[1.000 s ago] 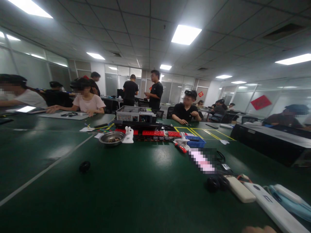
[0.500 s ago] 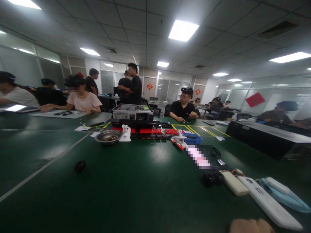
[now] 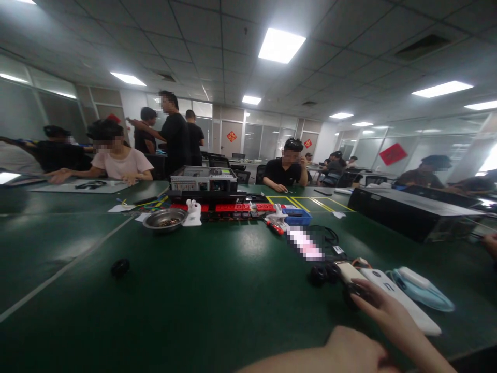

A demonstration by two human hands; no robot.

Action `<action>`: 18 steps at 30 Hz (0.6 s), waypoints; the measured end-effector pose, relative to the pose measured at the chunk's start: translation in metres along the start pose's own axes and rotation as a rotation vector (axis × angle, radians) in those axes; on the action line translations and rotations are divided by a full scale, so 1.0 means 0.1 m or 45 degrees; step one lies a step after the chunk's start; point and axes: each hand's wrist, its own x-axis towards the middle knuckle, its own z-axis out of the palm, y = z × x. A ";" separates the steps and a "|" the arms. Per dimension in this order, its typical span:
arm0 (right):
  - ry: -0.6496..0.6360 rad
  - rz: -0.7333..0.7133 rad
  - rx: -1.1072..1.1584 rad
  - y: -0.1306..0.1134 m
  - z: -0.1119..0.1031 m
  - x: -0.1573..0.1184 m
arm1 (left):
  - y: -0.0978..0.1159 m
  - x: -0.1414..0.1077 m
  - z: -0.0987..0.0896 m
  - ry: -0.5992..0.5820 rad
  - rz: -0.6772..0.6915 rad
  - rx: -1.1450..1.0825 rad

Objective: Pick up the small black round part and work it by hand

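Observation:
My right hand reaches in from the lower right, its thumb and fingers closed around a black rounded piece. It is just above the table, beside a cream-coloured power bank and a white phone-like slab. Two similar black rounded pieces lie to its left, and another is alone on the left of the green table. At the bottom edge is my left hand, bent at the wrist below the right one. Its fingers are mostly hidden and blurred.
A steel bowl with small metal parts stands near white clamps, a red strip and a blue tray. Behind them is an opened metal case. A black case lies at right. Several people are around.
My right hand has come into view, closed on a black rounded piece. My left forearm now shows along the bottom. The view has turned slightly right, so table items appear further left.

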 end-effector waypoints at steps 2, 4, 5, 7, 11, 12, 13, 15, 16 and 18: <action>-0.186 -0.023 0.089 -0.06 0.12 0.04 | -0.11 -0.12 -0.02 -0.008 0.016 0.064; -0.228 -0.031 0.152 -0.08 0.25 0.06 | -0.25 -0.27 -0.08 0.031 0.039 0.141; -0.219 -0.023 0.167 -0.08 0.31 0.06 | -0.33 -0.37 -0.11 0.053 0.038 0.186; -0.187 0.012 0.165 -0.05 0.42 0.05 | -0.49 -0.61 -0.20 0.093 0.022 0.277; -0.046 0.046 0.103 -0.04 0.49 -0.03 | -0.76 -1.23 -0.43 0.148 -0.044 0.318; 0.035 0.045 0.080 -0.08 0.48 -0.07 | -0.81 -1.39 -0.50 0.152 -0.091 0.305; 0.124 0.045 0.055 -0.13 0.45 -0.10 | -0.86 -1.53 -0.56 0.164 -0.151 0.285; 0.261 0.052 0.034 -0.31 0.38 -0.14 | -0.95 -1.75 -0.66 0.258 -0.313 0.235; 0.270 0.034 0.048 -0.44 0.36 -0.15 | -1.00 -1.82 -0.70 0.324 -0.386 0.222; 0.161 -0.068 0.121 -0.80 0.37 -0.14 | -1.10 -1.89 -0.73 0.413 -0.491 0.202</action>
